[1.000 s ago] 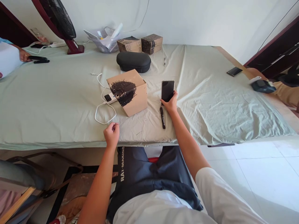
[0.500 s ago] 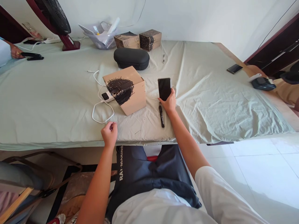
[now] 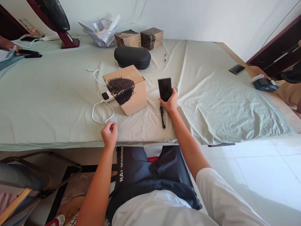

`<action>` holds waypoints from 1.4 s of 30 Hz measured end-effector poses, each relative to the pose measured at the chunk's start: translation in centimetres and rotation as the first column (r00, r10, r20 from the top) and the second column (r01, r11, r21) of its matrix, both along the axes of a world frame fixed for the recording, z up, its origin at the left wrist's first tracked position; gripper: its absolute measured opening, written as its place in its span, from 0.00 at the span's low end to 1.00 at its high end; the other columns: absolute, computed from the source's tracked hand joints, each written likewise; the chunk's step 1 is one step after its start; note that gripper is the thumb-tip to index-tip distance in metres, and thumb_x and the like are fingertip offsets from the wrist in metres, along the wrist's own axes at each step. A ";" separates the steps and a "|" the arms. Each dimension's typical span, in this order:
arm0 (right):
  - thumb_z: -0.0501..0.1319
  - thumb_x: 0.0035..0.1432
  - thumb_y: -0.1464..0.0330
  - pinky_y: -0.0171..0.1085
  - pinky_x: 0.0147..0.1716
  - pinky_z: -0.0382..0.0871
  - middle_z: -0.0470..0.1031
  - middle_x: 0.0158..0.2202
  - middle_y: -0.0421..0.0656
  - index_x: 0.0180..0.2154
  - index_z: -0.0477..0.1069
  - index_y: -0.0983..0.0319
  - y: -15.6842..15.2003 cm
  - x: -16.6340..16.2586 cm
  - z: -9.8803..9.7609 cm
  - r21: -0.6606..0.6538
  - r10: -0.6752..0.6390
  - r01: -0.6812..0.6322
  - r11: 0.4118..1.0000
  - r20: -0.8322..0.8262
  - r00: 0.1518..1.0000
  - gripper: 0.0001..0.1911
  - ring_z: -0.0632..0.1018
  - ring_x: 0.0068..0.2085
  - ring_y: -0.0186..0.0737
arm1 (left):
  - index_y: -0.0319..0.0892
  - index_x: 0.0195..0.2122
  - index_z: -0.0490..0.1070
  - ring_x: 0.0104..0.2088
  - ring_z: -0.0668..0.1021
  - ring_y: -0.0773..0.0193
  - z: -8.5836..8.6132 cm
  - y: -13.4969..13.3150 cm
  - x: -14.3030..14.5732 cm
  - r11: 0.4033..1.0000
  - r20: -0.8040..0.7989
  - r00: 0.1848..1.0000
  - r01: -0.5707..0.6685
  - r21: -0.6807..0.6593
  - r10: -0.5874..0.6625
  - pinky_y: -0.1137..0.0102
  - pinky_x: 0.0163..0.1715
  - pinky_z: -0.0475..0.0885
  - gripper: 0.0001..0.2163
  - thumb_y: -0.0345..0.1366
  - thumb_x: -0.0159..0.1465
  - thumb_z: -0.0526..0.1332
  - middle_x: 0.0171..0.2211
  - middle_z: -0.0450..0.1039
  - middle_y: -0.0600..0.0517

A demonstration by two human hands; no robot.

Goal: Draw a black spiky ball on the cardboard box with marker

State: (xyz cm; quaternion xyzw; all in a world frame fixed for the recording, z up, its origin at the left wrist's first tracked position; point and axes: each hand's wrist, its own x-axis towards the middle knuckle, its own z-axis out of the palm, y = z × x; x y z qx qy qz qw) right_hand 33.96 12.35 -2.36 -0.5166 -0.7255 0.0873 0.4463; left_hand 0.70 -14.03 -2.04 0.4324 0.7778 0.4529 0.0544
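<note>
My right hand (image 3: pixel 170 103) grips the lower end of a black smartphone (image 3: pixel 165 88), dark screen up, just over the pale green sheet. A black marker (image 3: pixel 162 116) lies on the sheet right beside that wrist. My left hand (image 3: pixel 109 134) rests near the table's front edge, fingers curled and pinched on something small and dark that I cannot make out. Between the hands stands a cardboard box (image 3: pixel 127 89) with a black scribbled patch on its side. Left of the box lie a white cable (image 3: pixel 101 108) and a white power bank (image 3: pixel 107 95).
A black oval case (image 3: pixel 132 56), two scribbled small boxes (image 3: pixel 138 38), a pen (image 3: pixel 165 57) and a tray of papers (image 3: pixel 101 31) sit farther back. A fan base (image 3: pixel 67 42) is at far left. Another person's hand (image 3: pixel 7 45) is by black objects. Another phone (image 3: pixel 237 69) lies right.
My right hand and the phone have shifted slightly left in view as the view moved. The other person's hand at far left has drawn back. My left hand stays put.
</note>
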 end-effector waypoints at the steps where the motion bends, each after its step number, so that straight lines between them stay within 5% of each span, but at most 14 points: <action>1: 0.72 0.55 0.57 0.67 0.72 0.64 0.63 0.68 0.62 0.71 0.45 0.64 0.0 0.0 0.0 0.010 0.011 -0.011 1.000 -0.007 1.000 0.54 0.68 0.70 0.65 | 0.43 0.29 0.73 0.26 0.74 0.62 0.0 0.0 0.0 1.000 0.000 1.000 0.001 0.001 -0.001 0.67 0.34 0.68 0.13 0.46 0.64 0.58 0.23 0.74 0.50; 11: 0.70 0.53 0.57 0.66 0.70 0.63 0.62 0.66 0.61 0.70 0.45 0.63 -0.1 0.0 0.4 0.031 0.035 -0.034 0.999 -0.028 0.999 0.53 0.66 0.69 0.65 | 0.43 0.29 0.72 0.26 0.74 0.62 0.0 0.0 0.0 1.000 0.003 1.000 -0.002 0.006 0.002 0.66 0.34 0.68 0.14 0.46 0.65 0.58 0.23 0.73 0.51; 19: 0.69 0.49 0.57 0.65 0.68 0.62 0.64 0.61 0.60 0.68 0.51 0.68 0.1 -0.2 1.1 -0.130 -0.106 0.119 0.984 0.100 0.989 0.52 0.66 0.64 0.65 | 0.43 0.29 0.73 0.26 0.75 0.61 0.0 0.0 0.1 1.000 -0.002 1.000 -0.006 0.015 0.006 0.66 0.35 0.68 0.13 0.45 0.65 0.58 0.24 0.74 0.50; 24: 0.70 0.48 0.55 0.66 0.65 0.63 0.64 0.57 0.58 0.60 0.61 0.65 0.1 -0.6 1.5 -0.277 -0.182 0.234 0.932 0.200 0.963 0.41 0.65 0.60 0.66 | 0.44 0.28 0.72 0.26 0.74 0.62 0.0 -0.1 0.1 1.000 0.000 1.000 -0.001 0.009 0.001 0.67 0.34 0.68 0.12 0.45 0.65 0.59 0.23 0.74 0.51; 31: 0.71 0.47 0.57 0.64 0.65 0.61 0.64 0.57 0.59 0.48 0.67 0.64 0.0 -1.2 1.6 -0.286 -0.206 0.262 0.922 0.210 0.956 0.30 0.65 0.60 0.66 | 0.44 0.29 0.71 0.26 0.74 0.61 0.1 -0.1 0.1 1.000 0.007 1.000 0.004 -0.005 -0.004 0.67 0.34 0.68 0.11 0.44 0.65 0.59 0.23 0.73 0.51; 38: 0.69 0.52 0.56 0.64 0.65 0.64 0.66 0.55 0.56 0.47 0.72 0.62 -0.1 -0.6 1.8 -0.248 -0.239 0.251 0.936 0.076 0.968 0.24 0.67 0.60 0.63 | 0.44 0.28 0.71 0.26 0.74 0.61 0.5 -0.1 0.4 1.000 0.011 1.000 0.011 -0.020 -0.011 0.67 0.34 0.67 0.12 0.45 0.65 0.57 0.24 0.74 0.50; 42: 0.60 0.61 0.61 0.54 0.58 0.71 0.73 0.43 0.48 0.39 0.72 0.59 0.0 0.5 1.7 -0.251 -0.245 0.226 0.941 -0.046 0.968 0.09 0.74 0.49 0.52 | 0.44 0.28 0.71 0.27 0.75 0.61 0.9 0.0 0.6 0.999 0.013 1.000 0.012 -0.040 -0.012 0.67 0.34 0.67 0.11 0.43 0.65 0.58 0.24 0.75 0.50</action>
